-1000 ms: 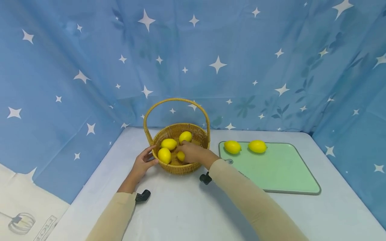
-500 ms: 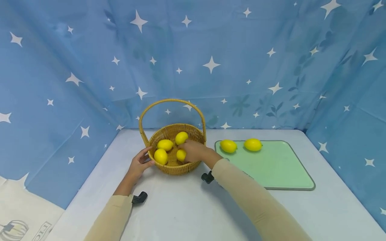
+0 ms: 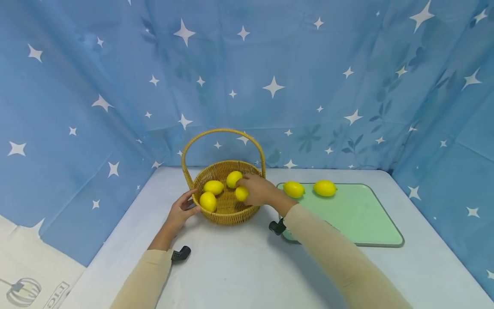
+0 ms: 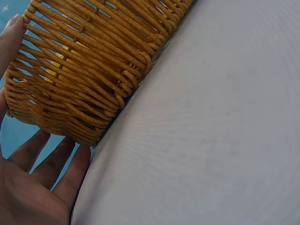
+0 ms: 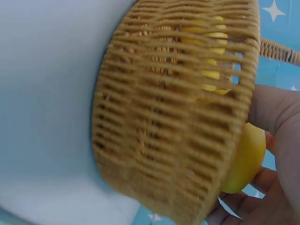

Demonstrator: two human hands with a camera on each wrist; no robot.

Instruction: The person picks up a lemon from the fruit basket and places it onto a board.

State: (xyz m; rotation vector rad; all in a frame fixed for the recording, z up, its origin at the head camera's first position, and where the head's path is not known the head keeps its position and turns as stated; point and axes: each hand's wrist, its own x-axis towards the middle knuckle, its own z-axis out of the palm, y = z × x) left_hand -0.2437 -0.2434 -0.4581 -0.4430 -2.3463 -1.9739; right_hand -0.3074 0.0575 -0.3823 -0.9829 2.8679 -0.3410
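Grip of your right hand [image 3: 260,190] holds a lemon [image 3: 242,193], fingers round it. That lemon lies just left of your palm, within the right side of the basket [image 3: 231,219]; the right wrist view shows part of it standing above the rim. Long axis: can't tell, your fingers and the weave hide too much (blur doesn't help). Right hand is clearly the nearer one.

Relation that matters: the basket's right rim passes under your hand, between the held lemon and the green board [image 3: 359,214] off to the right. Pose: forearm slants in from lower right across the board's near left corner, back of the hand up, fingers pointing left.

Your left hand [image 3: 181,213] touches the basket's left side, fingers extended, thumb spread apart from them, no lemon in it.

Farther out: one lemon [image 3: 234,179] just beyond your right fingertips, two more [image 3: 214,187] [image 3: 208,201] at the basket's left. Handle [image 3: 221,130] arches upright. Two board lemons [image 3: 294,189] [image 3: 325,188] lie along its far edge. White table [image 3: 239,266] below, blue starry curtain [image 3: 247,64] behind.
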